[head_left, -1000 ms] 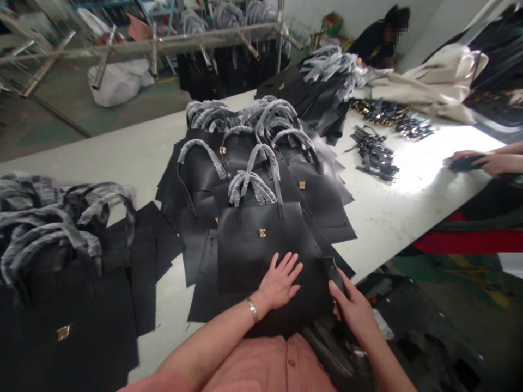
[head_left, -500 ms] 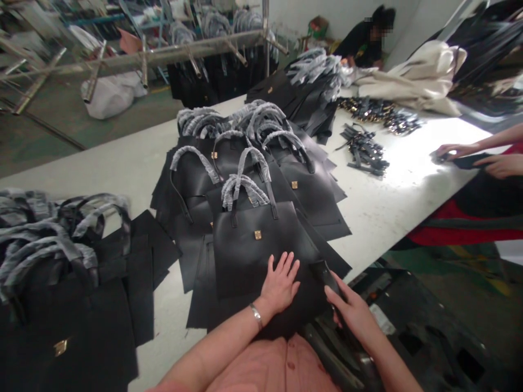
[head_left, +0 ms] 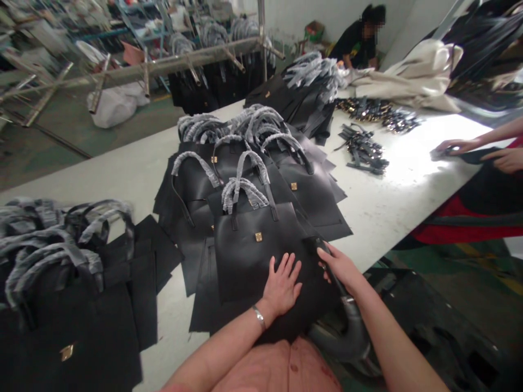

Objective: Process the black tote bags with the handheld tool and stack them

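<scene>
A black handbag (head_left: pixel 245 256) with a small gold clasp (head_left: pixel 258 237) and wrapped handles (head_left: pixel 252 160) lies on a heap of similar bags. My left hand (head_left: pixel 283 286) rests on its front panel, palm down and fingers spread. My right hand (head_left: pixel 337 265) is closed around a black hose nozzle (head_left: pixel 314 244), whose flat end reaches over the bag's right side. From it a thick dark hose (head_left: pixel 353 321) curves down below the table edge. Whether the nozzle touches the leather I cannot tell.
More black bags (head_left: pixel 69 321) are piled at the left of the white table (head_left: pixel 102 169). Dark straps with metal fittings (head_left: pixel 363 149) lie farther right. A co-worker's hands (head_left: pixel 457 147) work at the right edge; another person (head_left: pixel 359 38) bends beyond the table.
My right hand has moved up and slightly left with the nozzle, over the bag's right side, and more hose shows. My left hand stays spread on the bag.
</scene>
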`<act>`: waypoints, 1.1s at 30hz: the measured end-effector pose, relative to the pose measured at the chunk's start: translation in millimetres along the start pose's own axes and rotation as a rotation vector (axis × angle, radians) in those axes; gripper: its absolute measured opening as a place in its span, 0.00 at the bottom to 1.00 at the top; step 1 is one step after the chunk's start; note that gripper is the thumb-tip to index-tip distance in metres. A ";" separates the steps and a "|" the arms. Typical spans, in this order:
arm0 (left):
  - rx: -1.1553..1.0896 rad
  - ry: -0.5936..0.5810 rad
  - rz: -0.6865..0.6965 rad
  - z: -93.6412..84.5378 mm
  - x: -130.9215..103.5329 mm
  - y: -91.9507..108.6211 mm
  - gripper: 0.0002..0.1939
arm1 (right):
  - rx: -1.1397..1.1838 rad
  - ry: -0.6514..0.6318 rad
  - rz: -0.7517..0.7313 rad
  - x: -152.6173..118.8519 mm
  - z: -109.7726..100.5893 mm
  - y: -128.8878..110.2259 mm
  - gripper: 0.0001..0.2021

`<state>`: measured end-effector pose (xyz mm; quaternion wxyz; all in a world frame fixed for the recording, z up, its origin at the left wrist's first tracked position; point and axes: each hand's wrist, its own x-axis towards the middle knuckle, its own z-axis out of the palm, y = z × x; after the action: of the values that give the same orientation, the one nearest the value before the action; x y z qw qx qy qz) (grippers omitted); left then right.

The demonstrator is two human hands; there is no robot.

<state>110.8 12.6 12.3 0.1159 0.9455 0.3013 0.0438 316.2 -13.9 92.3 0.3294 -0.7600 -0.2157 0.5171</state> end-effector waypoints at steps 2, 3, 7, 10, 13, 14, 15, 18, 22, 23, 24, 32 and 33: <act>-0.012 0.005 -0.002 0.3 -0.1 -0.6 0.31 | -0.018 -0.007 0.002 -4.1 -7.4 2.5 0.27; -0.017 0.005 -0.002 0.4 -0.1 -0.8 0.31 | -0.031 -0.010 0.010 -7.7 -10.3 5.7 0.28; -0.014 -0.010 0.001 -0.2 0.6 -1.0 0.31 | -0.071 0.010 0.027 -12.2 -13.0 15.4 0.30; -0.009 -0.007 -0.007 0.0 1.0 -0.9 0.31 | -0.060 0.097 -0.044 -2.0 -15.6 9.3 0.30; -0.018 0.003 -0.008 0.9 2.0 -1.0 0.31 | -0.022 0.221 -0.115 -0.1 -33.1 0.3 0.31; -0.017 -0.001 -0.009 1.1 2.8 -0.9 0.31 | -0.006 0.256 -0.128 -4.0 -41.9 -0.6 0.31; -0.012 -0.008 -0.013 1.2 3.8 -0.6 0.31 | 0.010 0.285 -0.134 -10.1 -51.0 0.1 0.32; 0.019 -0.025 -0.044 0.2 8.6 1.6 0.31 | 0.037 0.333 -0.082 -35.3 -72.9 12.5 0.35; 0.065 0.003 -0.076 -1.1 21.1 8.0 0.30 | 0.059 0.238 0.041 -64.3 -76.9 44.5 0.38; 0.071 0.013 -0.082 -0.8 26.5 9.5 0.29 | 0.061 0.208 0.061 -69.1 -75.0 53.0 0.39; 0.071 0.020 -0.081 -0.1 33.0 10.7 0.28 | 0.058 0.184 0.079 -73.1 -72.8 61.2 0.39; -0.157 -0.031 0.351 19.6 105.5 8.3 0.16 | 0.068 0.111 0.177 -87.5 -60.4 94.7 0.39; -0.224 -0.035 0.352 21.7 110.8 7.2 0.14 | 0.064 0.099 0.183 -86.2 -59.0 94.8 0.38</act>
<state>208.4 67.0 -5.5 0.2159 0.9653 0.1228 0.0800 337.6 -153.3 93.7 0.3153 -0.7903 -0.1123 0.5132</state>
